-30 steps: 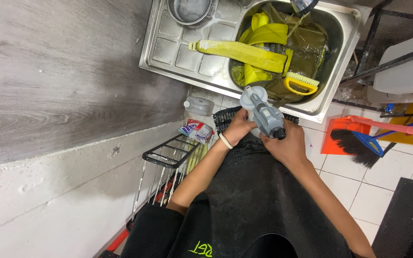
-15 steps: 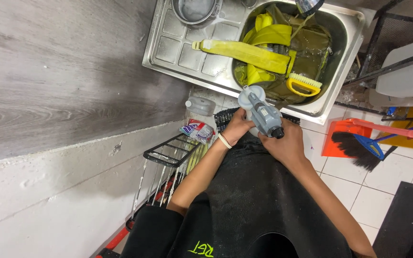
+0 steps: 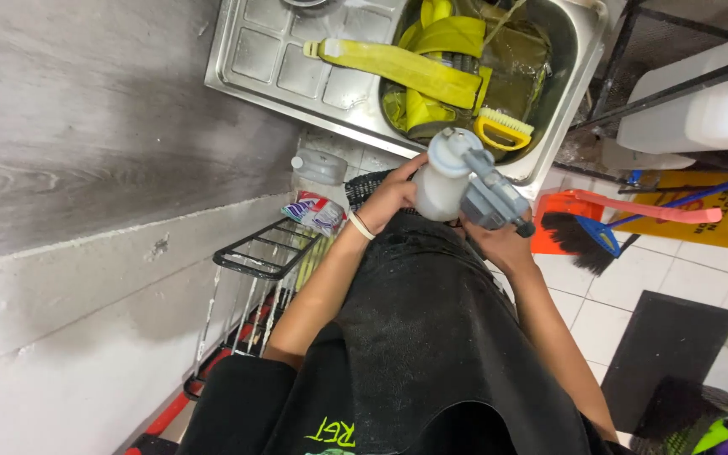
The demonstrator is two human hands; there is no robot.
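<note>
Steel sink unit (image 3: 250,72): yellow strap (image 3: 398,67) lies across drainboard into the basin, yellow scrub brush (image 3: 503,131) on the basin's front rim. Tiled floor (image 3: 676,282): black mat (image 3: 663,354), orange dustpan (image 3: 554,223) with blue-handled brush (image 3: 583,236), black wire rack (image 3: 267,248) by the wall.

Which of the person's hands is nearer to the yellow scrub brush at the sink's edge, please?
The right hand is nearer: it holds the grey sprayer just below the yellow scrub brush. The left hand grips the white bottle further off to the side.
</note>
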